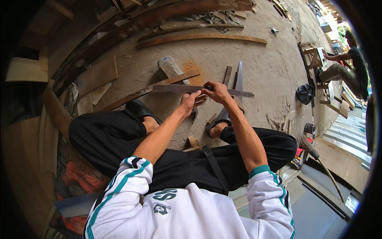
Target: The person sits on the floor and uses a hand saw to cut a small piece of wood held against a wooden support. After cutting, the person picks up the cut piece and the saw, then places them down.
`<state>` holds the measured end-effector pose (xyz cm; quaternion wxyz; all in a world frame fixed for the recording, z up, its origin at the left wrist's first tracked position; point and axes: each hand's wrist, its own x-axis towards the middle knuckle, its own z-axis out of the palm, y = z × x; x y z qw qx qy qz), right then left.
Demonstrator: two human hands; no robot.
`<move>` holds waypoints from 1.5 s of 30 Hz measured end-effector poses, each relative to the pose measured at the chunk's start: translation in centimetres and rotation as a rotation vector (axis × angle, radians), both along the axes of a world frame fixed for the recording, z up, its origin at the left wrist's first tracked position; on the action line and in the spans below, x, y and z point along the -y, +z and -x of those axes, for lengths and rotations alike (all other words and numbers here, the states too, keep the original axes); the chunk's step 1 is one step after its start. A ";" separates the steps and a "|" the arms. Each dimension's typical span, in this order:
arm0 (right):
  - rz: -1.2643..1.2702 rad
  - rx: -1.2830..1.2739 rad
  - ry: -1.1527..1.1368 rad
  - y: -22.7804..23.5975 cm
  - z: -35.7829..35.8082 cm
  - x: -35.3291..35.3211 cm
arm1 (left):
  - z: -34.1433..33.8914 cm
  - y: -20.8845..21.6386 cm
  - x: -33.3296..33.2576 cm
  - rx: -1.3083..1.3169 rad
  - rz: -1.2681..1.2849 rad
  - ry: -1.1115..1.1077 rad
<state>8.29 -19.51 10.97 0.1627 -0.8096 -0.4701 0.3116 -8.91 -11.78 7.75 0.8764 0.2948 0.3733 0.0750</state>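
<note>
A long, narrow, dark flat strip like a metal blade (169,89) lies crosswise in front of me, above the ground. My left hand (191,102) has its thumb and fingers closed at the strip's near edge, around its middle. Just right of it, my right hand (217,92) is closed over the same strip, its fingertips almost meeting my left thumb. A small dark bit shows at the right fingertips, too small to name. Beyond my right hand, a pointed grey metal blade (239,75) stands out from behind the strip. Beneath the strip's left part runs a wooden batten (137,94).
A whitish block (172,68) lies beside orange dust (192,68). Long planks (203,36) lie farther off. To the right are a black plastic bag (305,94), a broom (309,146) and a can (310,128). Another person (350,71) is at a wooden stand, far right.
</note>
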 end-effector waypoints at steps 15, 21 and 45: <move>0.112 -0.117 -0.167 -5.0 -4.2 2.7 | 10.9 -7.0 -12.4 -0.928 -1.715 -0.459; 0.145 -0.115 -0.069 -3.7 -5.9 0.4 | 11.8 -7.4 -14.6 -0.833 -1.551 -0.737; 0.296 -0.008 0.221 -4.4 -11.3 -3.9 | 7.6 -7.0 -14.4 -0.753 -1.056 -0.880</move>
